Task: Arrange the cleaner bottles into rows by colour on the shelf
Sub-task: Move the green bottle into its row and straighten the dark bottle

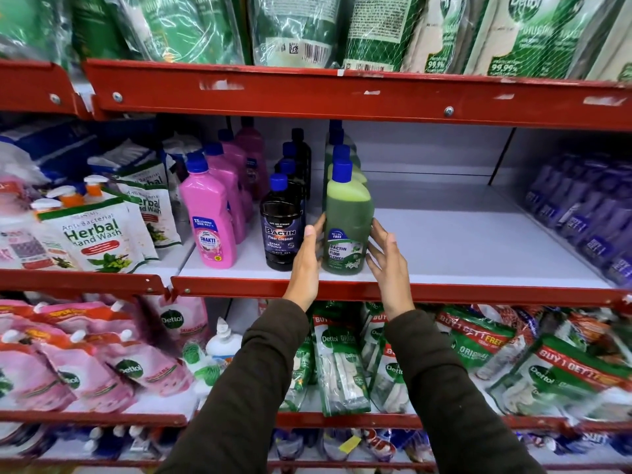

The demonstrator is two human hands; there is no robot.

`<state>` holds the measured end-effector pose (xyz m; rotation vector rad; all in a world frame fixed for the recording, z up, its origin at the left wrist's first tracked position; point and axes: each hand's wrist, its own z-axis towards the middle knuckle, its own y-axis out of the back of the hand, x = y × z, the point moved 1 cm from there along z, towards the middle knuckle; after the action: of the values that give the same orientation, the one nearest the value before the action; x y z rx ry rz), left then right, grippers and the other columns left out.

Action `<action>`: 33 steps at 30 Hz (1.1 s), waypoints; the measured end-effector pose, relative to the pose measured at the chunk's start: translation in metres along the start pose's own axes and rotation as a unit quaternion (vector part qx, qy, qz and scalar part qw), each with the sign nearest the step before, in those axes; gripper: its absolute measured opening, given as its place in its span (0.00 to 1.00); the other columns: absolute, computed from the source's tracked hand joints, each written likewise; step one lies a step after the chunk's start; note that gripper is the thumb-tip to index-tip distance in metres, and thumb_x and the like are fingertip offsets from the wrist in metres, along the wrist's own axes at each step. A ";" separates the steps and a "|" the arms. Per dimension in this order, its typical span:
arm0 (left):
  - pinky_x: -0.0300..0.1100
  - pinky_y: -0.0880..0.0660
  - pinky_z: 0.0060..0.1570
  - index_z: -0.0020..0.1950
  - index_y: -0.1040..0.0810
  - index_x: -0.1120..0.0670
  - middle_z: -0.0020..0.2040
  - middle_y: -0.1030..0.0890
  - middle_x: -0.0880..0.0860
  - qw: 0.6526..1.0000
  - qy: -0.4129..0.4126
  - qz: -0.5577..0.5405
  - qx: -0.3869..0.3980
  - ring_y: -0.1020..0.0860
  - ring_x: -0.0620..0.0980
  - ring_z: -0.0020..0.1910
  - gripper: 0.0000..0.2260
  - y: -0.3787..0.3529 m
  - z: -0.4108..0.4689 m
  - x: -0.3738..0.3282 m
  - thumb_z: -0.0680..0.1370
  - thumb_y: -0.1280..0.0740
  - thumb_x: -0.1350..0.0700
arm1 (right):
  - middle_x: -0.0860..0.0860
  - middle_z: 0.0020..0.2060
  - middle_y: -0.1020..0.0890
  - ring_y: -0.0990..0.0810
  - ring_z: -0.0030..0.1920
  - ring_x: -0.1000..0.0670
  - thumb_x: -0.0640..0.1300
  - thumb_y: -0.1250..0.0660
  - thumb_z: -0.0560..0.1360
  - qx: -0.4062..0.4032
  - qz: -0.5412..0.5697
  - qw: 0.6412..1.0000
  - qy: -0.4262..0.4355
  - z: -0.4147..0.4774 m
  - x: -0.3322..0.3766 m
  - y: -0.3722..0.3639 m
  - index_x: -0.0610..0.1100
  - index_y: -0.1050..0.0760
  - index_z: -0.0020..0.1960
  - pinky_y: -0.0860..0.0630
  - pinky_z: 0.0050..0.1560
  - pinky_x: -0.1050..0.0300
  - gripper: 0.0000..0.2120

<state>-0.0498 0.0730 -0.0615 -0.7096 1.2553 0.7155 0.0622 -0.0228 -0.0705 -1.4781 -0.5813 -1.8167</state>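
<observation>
The upright green plastic cleaner bottle stands between the left hand and right hand, fingers spread, flanking it.

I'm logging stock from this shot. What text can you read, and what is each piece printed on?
"BACTIN Floor Cleaner EXTRA STRONG": front black bottle.
"BACTIN FLOOR CLEANER", "FREE": front green bottle.
"SHAKTI": front pink bottle.
"Anti-Bacterial Herbal Hand Wash": white pouch.
"Dettol", "99.99%": top-shelf pack.
"BUY 1 GET 1 FREE": lower green pack.
Purple packs, barcodes, small print: too blurred.
</observation>
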 end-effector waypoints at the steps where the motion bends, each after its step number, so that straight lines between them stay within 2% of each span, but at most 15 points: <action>1: 0.30 0.26 0.50 0.70 0.33 0.34 0.63 0.25 0.37 1.000 0.004 0.001 -0.003 0.23 0.32 0.55 0.20 0.000 -0.002 -0.001 0.83 0.57 0.39 | 0.57 0.68 0.24 0.25 0.68 0.56 0.58 0.53 0.84 -0.008 0.004 1.000 -0.003 -0.002 0.001 -0.002 0.53 0.32 0.75 0.30 0.70 0.60 0.24; 4: 0.37 0.28 0.57 0.75 0.33 0.41 0.67 0.26 0.46 1.000 0.006 -0.011 -0.002 0.24 0.38 0.58 0.25 0.002 -0.010 0.000 0.83 0.57 0.39 | 0.56 0.67 0.23 0.23 0.65 0.59 0.59 0.53 0.84 -0.029 0.010 1.000 0.000 -0.006 0.002 0.001 0.53 0.30 0.74 0.29 0.66 0.63 0.24; 8: 0.48 0.28 0.69 0.74 0.30 0.43 0.71 0.25 0.56 1.000 -0.005 -0.010 -0.010 0.23 0.51 0.66 0.25 0.002 -0.026 0.004 0.83 0.56 0.39 | 0.56 0.65 0.21 0.22 0.67 0.56 0.60 0.51 0.82 -0.045 0.007 0.999 0.012 -0.015 0.002 0.008 0.52 0.29 0.73 0.26 0.67 0.61 0.25; 13: 0.50 0.33 0.75 0.75 0.32 0.44 0.74 0.27 0.52 0.999 -0.036 0.016 0.004 0.27 0.47 0.71 0.25 0.000 -0.037 0.004 0.82 0.53 0.38 | 0.53 0.71 0.25 0.26 0.72 0.52 0.60 0.49 0.82 -0.049 -0.009 0.999 0.022 -0.024 0.003 0.006 0.52 0.30 0.74 0.31 0.75 0.50 0.25; 15: 0.51 0.38 0.78 0.76 0.33 0.43 0.76 0.30 0.47 0.996 -0.083 0.044 -0.002 0.32 0.43 0.74 0.26 0.005 -0.042 0.006 0.81 0.51 0.36 | 0.52 0.71 0.27 0.29 0.72 0.54 0.59 0.47 0.81 -0.097 -0.047 0.990 0.086 -0.032 0.002 0.002 0.54 0.29 0.73 0.32 0.75 0.49 0.23; 17: 0.50 0.40 0.78 0.76 0.35 0.43 0.77 0.32 0.44 0.987 -0.144 0.056 -0.052 0.35 0.41 0.76 0.25 0.014 -0.045 0.010 0.81 0.50 0.37 | 0.50 0.65 0.26 0.25 0.67 0.52 0.55 0.43 0.81 -0.150 -0.074 0.967 0.195 -0.042 -0.002 -0.006 0.52 0.27 0.69 0.27 0.69 0.49 0.19; 18: 0.49 0.40 0.78 0.77 0.36 0.44 0.77 0.33 0.44 0.980 -0.168 0.052 -0.092 0.36 0.41 0.77 0.25 0.022 -0.044 0.012 0.82 0.50 0.38 | 0.49 0.63 0.25 0.24 0.64 0.51 0.54 0.43 0.81 -0.150 -0.080 0.957 0.236 -0.047 -0.003 -0.015 0.53 0.27 0.68 0.24 0.65 0.47 0.17; 20: 0.44 0.42 0.78 0.78 0.39 0.44 0.79 0.37 0.43 0.970 -0.183 0.037 -0.155 0.39 0.40 0.78 0.26 0.039 -0.040 0.011 0.82 0.50 0.38 | 0.51 0.63 0.24 0.24 0.64 0.50 0.54 0.43 0.82 -0.084 -0.097 0.956 0.263 -0.051 -0.008 -0.038 0.55 0.27 0.68 0.23 0.64 0.47 0.16; 23: 0.41 0.48 0.78 0.80 0.46 0.43 0.79 0.43 0.38 0.975 -0.136 0.012 -0.173 0.45 0.33 0.78 0.30 0.063 -0.027 0.001 0.80 0.51 0.34 | 0.59 0.74 0.30 0.34 0.76 0.57 0.61 0.45 0.81 0.048 -0.085 0.982 0.163 -0.044 -0.012 -0.082 0.57 0.35 0.75 0.35 0.74 0.61 0.24; 25: 0.43 0.50 0.79 0.80 0.48 0.44 0.80 0.45 0.41 0.983 -0.092 -0.007 -0.158 0.46 0.35 0.77 0.30 0.074 -0.017 -0.010 0.80 0.53 0.35 | 0.61 0.78 0.38 0.42 0.79 0.60 0.65 0.48 0.80 0.069 -0.034 0.995 0.060 -0.028 -0.007 -0.108 0.56 0.43 0.79 0.44 0.80 0.56 0.30; 27: 0.42 0.43 0.79 0.78 0.42 0.44 0.79 0.38 0.44 0.992 -0.062 -0.038 -0.108 0.36 0.36 0.75 0.25 0.080 -0.008 -0.016 0.83 0.57 0.39 | 0.55 0.80 0.41 0.42 0.80 0.55 0.59 0.50 0.82 0.077 0.036 0.996 -0.004 -0.009 0.000 -0.126 0.52 0.47 0.81 0.46 0.81 0.47 0.29; 29: 0.29 0.30 0.66 0.70 0.34 0.39 0.69 0.28 0.41 0.996 -0.050 -0.033 -0.062 0.26 0.27 0.61 0.21 0.084 -0.004 -0.018 0.84 0.59 0.42 | 0.49 0.80 0.37 0.38 0.79 0.50 0.52 0.53 0.85 0.076 0.080 0.994 -0.018 0.003 0.005 -0.134 0.47 0.45 0.81 0.41 0.80 0.48 0.25; 30: 0.24 0.28 0.57 0.68 0.33 0.36 0.66 0.26 0.39 0.997 -0.041 -0.022 -0.054 0.25 0.25 0.57 0.20 0.085 -0.004 -0.017 0.84 0.59 0.42 | 0.48 0.79 0.36 0.37 0.79 0.49 0.50 0.53 0.86 0.073 0.083 0.994 -0.018 0.005 0.005 -0.133 0.47 0.44 0.81 0.36 0.78 0.53 0.24; 31: 0.21 0.28 0.53 0.67 0.33 0.35 0.65 0.26 0.39 0.998 -0.032 -0.011 -0.053 0.25 0.26 0.56 0.19 0.086 -0.006 -0.017 0.84 0.59 0.42 | 0.48 0.78 0.35 0.35 0.78 0.50 0.50 0.54 0.86 0.070 0.078 0.994 -0.016 0.005 0.004 -0.131 0.47 0.43 0.81 0.31 0.73 0.61 0.24; 33: 0.25 0.29 0.57 0.68 0.36 0.34 0.65 0.27 0.38 0.998 -0.022 0.008 -0.054 0.27 0.33 0.61 0.17 0.090 -0.012 -0.017 0.84 0.58 0.42 | 0.50 0.75 0.31 0.29 0.71 0.57 0.51 0.54 0.85 0.068 0.049 0.996 -0.015 0.001 0.001 -0.126 0.49 0.42 0.80 0.26 0.57 0.76 0.24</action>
<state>-0.1318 0.1151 -0.0544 -0.7689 1.1898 0.8129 -0.0325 0.0587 -0.0577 -1.4206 -0.6242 -1.6497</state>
